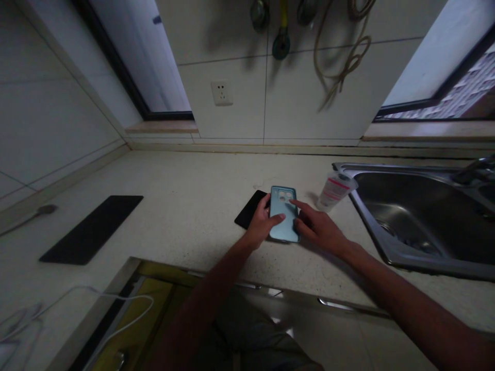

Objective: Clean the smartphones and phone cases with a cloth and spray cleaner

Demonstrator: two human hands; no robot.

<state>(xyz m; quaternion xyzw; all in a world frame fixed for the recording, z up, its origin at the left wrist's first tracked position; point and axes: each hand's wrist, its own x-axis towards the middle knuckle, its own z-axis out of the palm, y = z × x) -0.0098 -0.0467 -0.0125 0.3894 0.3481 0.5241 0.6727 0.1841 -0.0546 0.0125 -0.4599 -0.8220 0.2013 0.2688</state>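
Observation:
A light blue phone case is tilted up above the counter, its camera cutouts at the top showing pale. My left hand grips it by the left side, thumb across the face and fingers behind. With the index finger stretched out, my right hand touches the case beside the cutouts. Its thumb is near the right edge, and the remaining fingers are partly hidden. Under and behind my left hand, a flat black rectangular object lies on the counter, partly covered; I cannot tell its kind.
A clear plastic cup with a red band leans beside the steel sink on the right. On the left lie a dark flat panel and a white cable. A wall socket sits above the pale counter.

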